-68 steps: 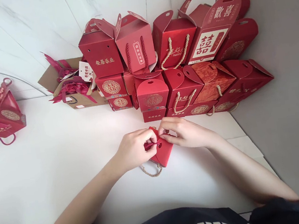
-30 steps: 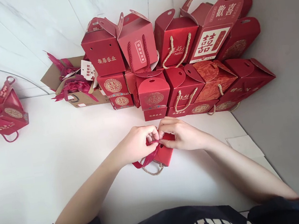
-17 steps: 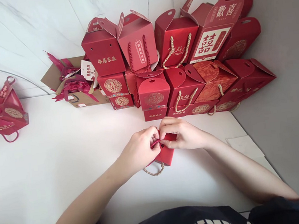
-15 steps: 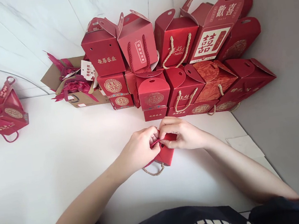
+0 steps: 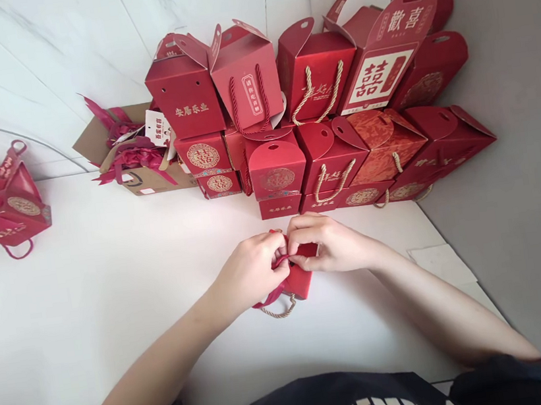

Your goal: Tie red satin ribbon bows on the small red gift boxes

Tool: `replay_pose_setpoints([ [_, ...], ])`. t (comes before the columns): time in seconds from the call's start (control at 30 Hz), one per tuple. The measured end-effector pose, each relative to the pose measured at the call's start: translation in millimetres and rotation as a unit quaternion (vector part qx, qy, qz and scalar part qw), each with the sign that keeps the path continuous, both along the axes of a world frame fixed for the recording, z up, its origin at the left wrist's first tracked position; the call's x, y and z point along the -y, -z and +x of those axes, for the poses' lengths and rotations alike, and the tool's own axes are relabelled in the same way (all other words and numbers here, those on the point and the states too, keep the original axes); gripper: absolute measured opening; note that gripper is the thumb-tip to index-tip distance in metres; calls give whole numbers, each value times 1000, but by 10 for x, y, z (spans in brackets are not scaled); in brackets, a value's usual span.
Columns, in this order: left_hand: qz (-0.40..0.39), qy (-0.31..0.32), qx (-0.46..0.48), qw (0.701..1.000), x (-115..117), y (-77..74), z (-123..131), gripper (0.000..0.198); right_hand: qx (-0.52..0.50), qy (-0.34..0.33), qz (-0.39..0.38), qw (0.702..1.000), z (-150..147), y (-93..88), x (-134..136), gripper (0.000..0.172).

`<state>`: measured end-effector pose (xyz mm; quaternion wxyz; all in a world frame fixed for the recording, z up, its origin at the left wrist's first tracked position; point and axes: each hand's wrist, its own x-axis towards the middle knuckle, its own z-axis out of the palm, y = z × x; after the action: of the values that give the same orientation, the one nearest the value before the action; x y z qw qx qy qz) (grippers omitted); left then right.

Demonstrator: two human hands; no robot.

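Note:
A small red gift box [image 5: 302,283] with a twisted gold cord handle [image 5: 280,309] lies on the white table in front of me, largely covered by my hands. Over its top, my left hand [image 5: 257,262] is closed, its fingers pinching a dark red ribbon [image 5: 275,295] that hangs down the box's left side. My right hand [image 5: 323,243] meets it from the right, thumb and index fingertips pressed together on the same ribbon. The fingertips of both hands nearly touch, and the ribbon's exact shape between them is hidden.
Stacked red gift boxes [image 5: 277,169] stand just beyond my hands, against the tiled wall. To their left is an open cardboard box [image 5: 162,178] of ribbon bows. More red boxes [image 5: 28,218] sit at far left. White paper [image 5: 441,263] lies at right, beside a grey partition [image 5: 525,209].
More of the dark red ribbon now shows below my left hand, by the gold cord. My hands stay at nearly the same spot, still pinched together over the box.

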<state>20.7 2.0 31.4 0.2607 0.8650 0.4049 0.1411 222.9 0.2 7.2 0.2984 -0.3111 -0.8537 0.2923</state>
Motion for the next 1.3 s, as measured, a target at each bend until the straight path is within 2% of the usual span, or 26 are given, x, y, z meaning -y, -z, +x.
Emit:
replay_pose_setpoints([
  [0.13, 112, 44, -4, 993, 2, 99, -18, 14, -3, -35, -44, 998, 58, -78, 1, 6],
  [0.27, 172, 94, 49, 979, -40, 174, -95, 13, 4, -6, -48, 999, 97, -82, -11, 11],
  [0.47, 147, 90, 105, 979, -100, 254, -165, 15, 5, -22, 0, 1000, 61, -24, -22, 10],
  [0.67, 101, 70, 113, 986, -113, 238, -175, 10, 73, 41, 101, 991, 42, -61, 26, 13],
  [0.73, 93, 69, 112, 987, -113, 229, -172, 11, 82, 50, 92, 991, 38, -83, 36, 16],
  [0.87, 89, 74, 118, 986, -108, 211, -162, 11, 71, 26, 45, 996, 19, -80, 28, 22],
  [0.97, 86, 72, 115, 987, -102, 196, -155, 11, 59, 27, 49, 997, 6, -61, 21, 19],
  [1.17, 98, 61, 121, 986, -106, 216, -159, 11, 38, 16, 27, 999, -14, -68, 43, 27],
  [1.3, 86, 52, 112, 989, -106, 216, -162, 11, 36, 17, 45, 998, -50, -44, 48, 25],
])
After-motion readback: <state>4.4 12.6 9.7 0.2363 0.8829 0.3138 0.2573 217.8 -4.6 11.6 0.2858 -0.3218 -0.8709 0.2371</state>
